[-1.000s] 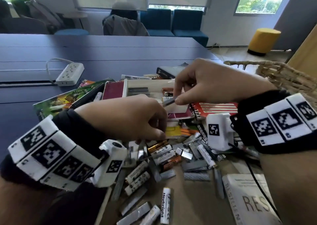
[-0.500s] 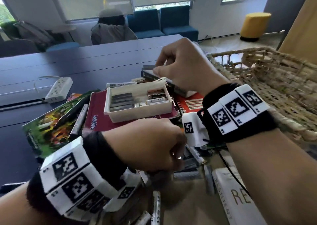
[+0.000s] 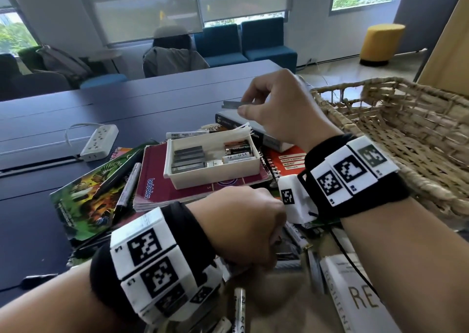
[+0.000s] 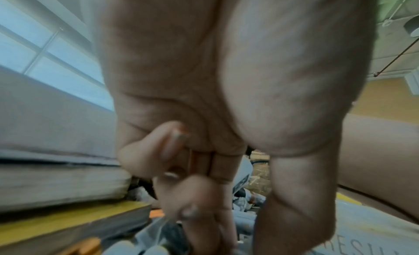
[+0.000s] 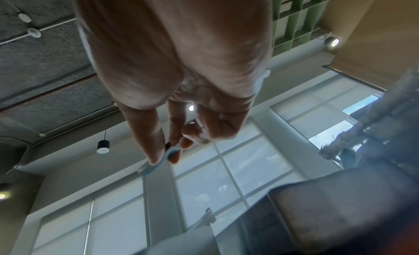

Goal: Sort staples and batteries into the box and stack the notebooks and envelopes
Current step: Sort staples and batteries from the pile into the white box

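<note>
staples [image 3: 234, 104] sat pinched in her right hand [image 3: 276, 109] above the box [image 3: 215, 177], likely to crumble; left hand [image 3: 243, 227] curled, contents unclear.

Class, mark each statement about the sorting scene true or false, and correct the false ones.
1. The right hand pinches a staple strip. True.
2. The white box rests on the maroon notebook. True.
3. The white box holds only batteries. False: staple strips lie on its left side, batteries on its right.
4. The right hand is inside the wicker basket. False: it is raised beside the basket, beyond the box.
5. The power strip lies in the box. False: it lies on the table.
</note>
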`<state>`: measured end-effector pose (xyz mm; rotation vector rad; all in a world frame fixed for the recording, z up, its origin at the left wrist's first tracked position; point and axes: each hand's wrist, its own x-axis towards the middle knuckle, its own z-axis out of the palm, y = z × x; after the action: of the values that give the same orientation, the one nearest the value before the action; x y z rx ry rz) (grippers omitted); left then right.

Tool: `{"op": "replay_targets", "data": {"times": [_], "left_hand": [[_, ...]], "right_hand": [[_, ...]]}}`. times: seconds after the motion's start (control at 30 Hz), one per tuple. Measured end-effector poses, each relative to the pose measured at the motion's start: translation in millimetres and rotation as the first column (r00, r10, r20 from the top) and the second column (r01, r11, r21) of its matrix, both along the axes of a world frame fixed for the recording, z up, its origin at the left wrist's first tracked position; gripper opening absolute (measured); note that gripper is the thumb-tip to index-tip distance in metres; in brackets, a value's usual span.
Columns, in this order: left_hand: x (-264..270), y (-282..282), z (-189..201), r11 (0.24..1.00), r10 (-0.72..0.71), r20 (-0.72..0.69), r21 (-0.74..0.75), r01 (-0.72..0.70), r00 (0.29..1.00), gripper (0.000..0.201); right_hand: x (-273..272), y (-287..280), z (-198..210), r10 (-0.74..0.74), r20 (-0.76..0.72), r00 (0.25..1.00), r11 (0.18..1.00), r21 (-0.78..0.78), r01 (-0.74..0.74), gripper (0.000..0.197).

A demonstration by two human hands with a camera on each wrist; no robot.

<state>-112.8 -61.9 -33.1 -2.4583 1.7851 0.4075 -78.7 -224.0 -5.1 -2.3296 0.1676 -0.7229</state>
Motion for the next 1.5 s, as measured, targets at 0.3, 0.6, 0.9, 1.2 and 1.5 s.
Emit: {"op": "replay_targets", "data": {"times": [0.3, 0.6, 0.9, 1.2, 1.5], "left_hand": [[19, 9, 4, 0.986, 0.123, -0.128, -0.099, -0.136, 0.984, 0.018], [46, 25, 17, 0.949, 0.11, -0.553, -0.188, -0.252, 0.826, 0.009], [54, 36, 7, 0.929, 0.018, -0.701, -0.253, -0.271, 0.713, 0.014], [54, 36, 3, 0.861, -0.111, -0.861, -0.333, -0.385, 0.496, 0.014], [55, 33, 1, 0.859, -0.115, -0.87, -0.329, -0.391, 0.479, 0.024]], "right_hand": [[0, 0, -2, -0.014, -0.003, 1.0, 1.0, -0.016, 0.014, 0.011], [0, 4, -4, 0.0, -0.002, 1.0, 1.0, 0.005, 0.0, 0.01], [2, 5, -9, 0.029, -0.001, 1.0, 0.999, 0.021, -0.029, 0.011], [1, 6, -12, 0.034, 0.02, 0.999, 0.999, 0.011, -0.034, 0.011], [2, 7, -14, 0.048, -0.004, 0.999, 0.999, 0.008, -0.048, 0.011]]}}
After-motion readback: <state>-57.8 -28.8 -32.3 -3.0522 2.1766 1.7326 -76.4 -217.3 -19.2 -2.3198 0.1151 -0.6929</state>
